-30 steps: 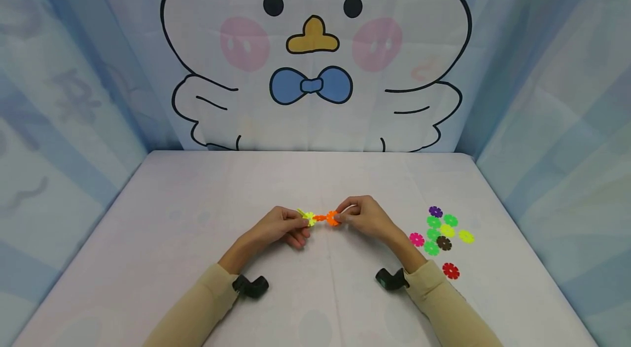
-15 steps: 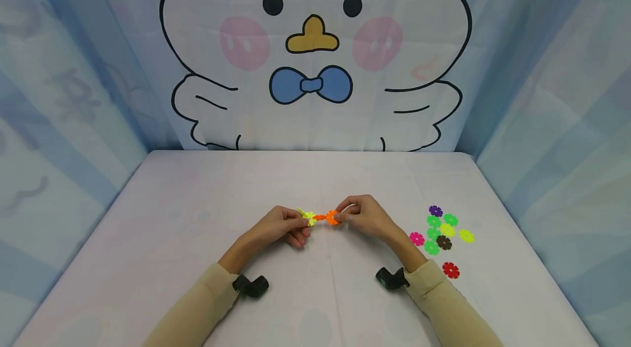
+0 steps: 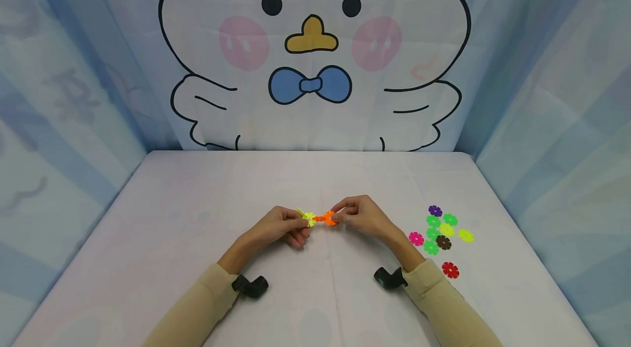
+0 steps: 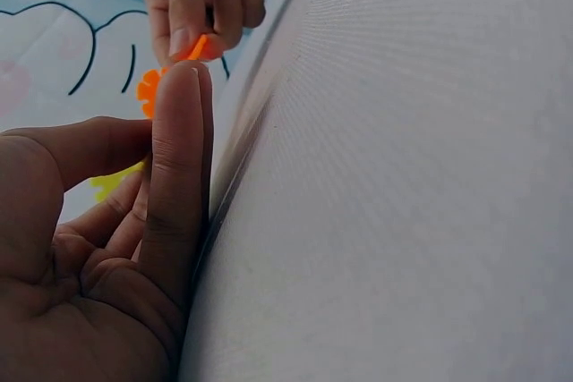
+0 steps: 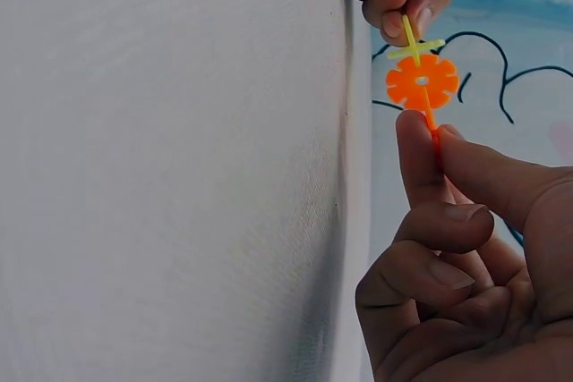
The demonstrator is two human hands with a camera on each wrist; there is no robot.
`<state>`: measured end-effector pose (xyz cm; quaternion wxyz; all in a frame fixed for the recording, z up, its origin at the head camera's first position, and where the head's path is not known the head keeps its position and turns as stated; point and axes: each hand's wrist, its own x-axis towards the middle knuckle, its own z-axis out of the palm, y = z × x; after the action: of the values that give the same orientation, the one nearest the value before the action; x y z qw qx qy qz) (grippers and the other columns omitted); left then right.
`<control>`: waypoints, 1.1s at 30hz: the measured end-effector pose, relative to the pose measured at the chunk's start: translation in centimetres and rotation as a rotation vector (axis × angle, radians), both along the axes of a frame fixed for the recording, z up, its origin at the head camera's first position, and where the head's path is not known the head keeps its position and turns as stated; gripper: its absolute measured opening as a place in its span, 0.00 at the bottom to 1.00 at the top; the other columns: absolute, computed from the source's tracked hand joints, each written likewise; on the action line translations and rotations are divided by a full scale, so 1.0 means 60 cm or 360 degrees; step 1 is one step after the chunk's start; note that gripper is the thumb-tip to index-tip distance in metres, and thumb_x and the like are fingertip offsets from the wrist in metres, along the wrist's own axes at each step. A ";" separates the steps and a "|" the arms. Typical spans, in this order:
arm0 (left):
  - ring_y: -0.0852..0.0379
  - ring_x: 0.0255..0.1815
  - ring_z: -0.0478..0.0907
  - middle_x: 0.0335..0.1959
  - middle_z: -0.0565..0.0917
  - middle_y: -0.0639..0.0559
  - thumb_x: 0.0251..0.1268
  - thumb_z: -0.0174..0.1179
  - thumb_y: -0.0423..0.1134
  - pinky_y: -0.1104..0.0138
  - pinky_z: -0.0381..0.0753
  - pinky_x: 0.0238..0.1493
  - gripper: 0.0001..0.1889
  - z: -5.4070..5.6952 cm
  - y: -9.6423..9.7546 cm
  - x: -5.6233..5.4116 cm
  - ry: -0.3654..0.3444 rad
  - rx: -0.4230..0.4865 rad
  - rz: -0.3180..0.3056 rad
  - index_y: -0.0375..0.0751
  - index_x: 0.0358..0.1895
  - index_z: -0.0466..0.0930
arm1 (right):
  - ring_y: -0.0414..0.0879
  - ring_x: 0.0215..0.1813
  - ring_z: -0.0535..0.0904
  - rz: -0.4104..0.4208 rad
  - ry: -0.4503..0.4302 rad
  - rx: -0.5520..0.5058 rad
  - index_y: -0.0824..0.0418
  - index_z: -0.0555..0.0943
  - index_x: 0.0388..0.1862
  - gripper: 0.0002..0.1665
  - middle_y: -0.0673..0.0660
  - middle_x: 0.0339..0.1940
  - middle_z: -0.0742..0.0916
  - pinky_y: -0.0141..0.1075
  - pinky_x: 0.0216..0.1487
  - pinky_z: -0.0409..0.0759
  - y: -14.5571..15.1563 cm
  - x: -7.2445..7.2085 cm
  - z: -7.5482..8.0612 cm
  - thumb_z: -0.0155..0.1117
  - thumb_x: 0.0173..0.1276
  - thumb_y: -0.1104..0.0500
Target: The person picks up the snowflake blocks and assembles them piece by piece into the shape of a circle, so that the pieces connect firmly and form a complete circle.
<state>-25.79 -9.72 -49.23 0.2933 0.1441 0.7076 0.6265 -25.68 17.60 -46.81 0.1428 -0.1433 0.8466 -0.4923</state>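
Observation:
Above the middle of the table, both hands hold a short chain of slotted plastic snowflake discs. My left hand [image 3: 282, 225] pinches the yellow snowflake discs [image 3: 309, 219] at one end between thumb and forefinger. At the other end my right hand [image 3: 363, 217] pinches an orange snowflake disc [image 3: 329, 218] by its edge. Between them sits a second orange snowflake disc [image 5: 407, 85], face-on in the right wrist view, with the pinched one meeting it edge-on. Two yellow discs [image 5: 428, 47] cross each other there near the left fingertips. Fingers partly cover the end pieces.
On the right of the table [image 3: 197, 188] lie loose snowflake discs: several green ones [image 3: 431, 247], two yellow, a purple [image 3: 435, 210], a pink [image 3: 416, 238], a brown [image 3: 443, 242] and a red [image 3: 451, 270]. A printed curtain [image 3: 315, 128] hangs behind the table.
My right hand has shifted slightly left, bringing its orange disc closer in against the other orange disc. The left hand stays in place, and the loose discs lie as before.

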 end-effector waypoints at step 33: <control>0.60 0.27 0.88 0.30 0.88 0.52 0.80 0.59 0.36 0.69 0.92 0.33 0.12 -0.003 0.002 -0.001 -0.0003 -0.0042 0.0055 0.26 0.44 0.83 | 0.40 0.25 0.71 -0.0021 -0.0114 -0.0048 0.67 0.89 0.48 0.11 0.59 0.33 0.94 0.27 0.27 0.68 -0.012 0.000 -0.009 0.72 0.72 0.62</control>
<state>-25.83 -9.62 -49.44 0.2850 0.1275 0.7179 0.6222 -25.70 16.90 -47.35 0.1678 -0.1221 0.8343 -0.5107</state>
